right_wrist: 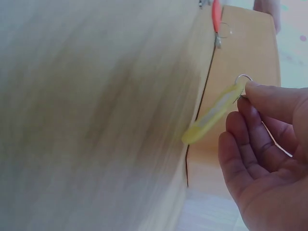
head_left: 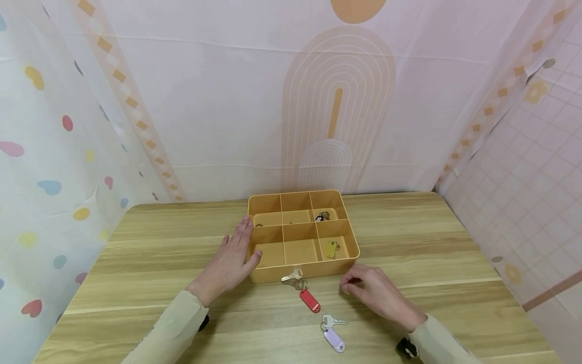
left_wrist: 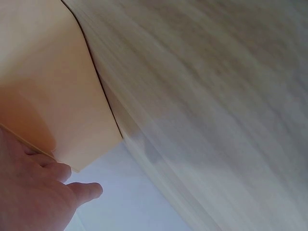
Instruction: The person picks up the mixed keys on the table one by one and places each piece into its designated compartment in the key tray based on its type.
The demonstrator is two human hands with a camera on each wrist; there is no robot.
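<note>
My left hand (head_left: 229, 260) lies along the left side of the yellow-orange divided box (head_left: 273, 273), fingers straight against the rim and thumb over the front left compartment. In the left wrist view, the fingers (left_wrist: 57, 171) touch the box's edge. Near the front right corner, my right hand (head_left: 375, 290) pinches a yellow key tag (right_wrist: 211, 115) by its ring, seen in the right wrist view; the head view hides it. A red key tag (head_left: 310, 301) with its key lies before the box. Closer to me lies a lilac key tag (head_left: 334, 340) with a key.
Another yellow key tag (head_left: 331, 249) lies in the front right compartment. Dark keys (head_left: 323, 216) sit in the back right one; small metal bits show in the other back compartments. The box stands on a wooden table (head_left: 409, 242) backed by a patterned curtain (head_left: 218, 126).
</note>
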